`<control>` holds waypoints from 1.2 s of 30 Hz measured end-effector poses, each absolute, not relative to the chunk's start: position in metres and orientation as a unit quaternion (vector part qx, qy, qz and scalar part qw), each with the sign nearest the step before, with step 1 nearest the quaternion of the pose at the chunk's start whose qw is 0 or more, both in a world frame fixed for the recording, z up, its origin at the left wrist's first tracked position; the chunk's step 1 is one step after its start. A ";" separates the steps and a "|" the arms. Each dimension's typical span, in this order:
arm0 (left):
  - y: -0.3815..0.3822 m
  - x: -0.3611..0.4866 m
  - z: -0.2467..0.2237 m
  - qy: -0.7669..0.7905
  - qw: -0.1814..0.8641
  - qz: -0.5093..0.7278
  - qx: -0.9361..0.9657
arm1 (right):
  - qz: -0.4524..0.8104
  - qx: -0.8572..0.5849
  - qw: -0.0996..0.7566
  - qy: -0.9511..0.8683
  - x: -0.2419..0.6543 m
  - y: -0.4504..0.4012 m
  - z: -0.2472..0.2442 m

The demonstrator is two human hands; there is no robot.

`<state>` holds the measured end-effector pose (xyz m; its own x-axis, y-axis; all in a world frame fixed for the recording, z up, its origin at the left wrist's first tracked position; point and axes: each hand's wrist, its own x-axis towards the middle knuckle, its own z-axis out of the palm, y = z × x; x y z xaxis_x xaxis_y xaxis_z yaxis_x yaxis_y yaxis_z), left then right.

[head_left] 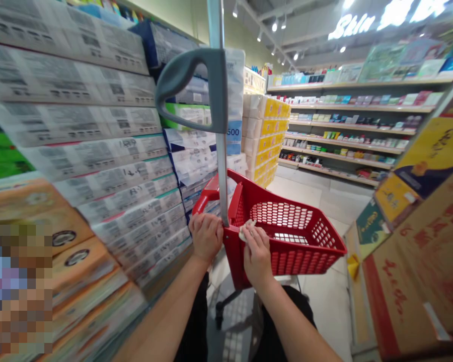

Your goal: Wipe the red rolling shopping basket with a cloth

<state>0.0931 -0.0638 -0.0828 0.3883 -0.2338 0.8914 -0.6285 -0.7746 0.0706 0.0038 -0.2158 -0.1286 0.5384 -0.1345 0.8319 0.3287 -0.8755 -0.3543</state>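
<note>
A red plastic shopping cart (298,256) with perforated basket walls stands right before me. My left hand (206,235) is wrapped round its red handle (202,201), beside the foot of a metal pole (221,171). That pole rises past a grey loop grip (219,90). My right hand (257,251) presses a crumpled white cloth (246,231) on the rim of the basket near the handle end. The cloth is mostly covered by the fingers. The basket's inner floor shows only partly.
Tall stacks of wrapped paper packs (109,120) line the left, with orange packs (83,261) lower down. Yellow-and-white packs (266,136) stand beyond the cart. Cardboard boxes (423,281) crowd the right. Stocked shelves (347,105) run along the back, past a pale tiled floor (302,191).
</note>
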 end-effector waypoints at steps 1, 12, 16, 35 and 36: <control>-0.063 0.095 -0.082 -0.268 0.204 0.480 0.810 | -0.486 -0.838 0.241 -0.066 0.005 -0.216 -0.132; -0.067 0.102 -0.081 -0.237 0.180 0.478 0.826 | -0.428 -0.864 0.256 -0.073 0.024 -0.216 -0.113; -0.069 0.105 -0.081 -0.246 0.180 0.463 0.832 | -0.394 -0.879 0.239 -0.121 0.027 -0.229 -0.112; -0.067 0.076 -0.072 -0.269 0.175 0.452 0.832 | -0.399 -0.892 0.205 -0.050 -0.001 -0.235 -0.125; -0.066 0.076 -0.071 -0.272 0.176 0.452 0.831 | -0.397 -0.897 0.188 -0.059 -0.003 -0.237 -0.126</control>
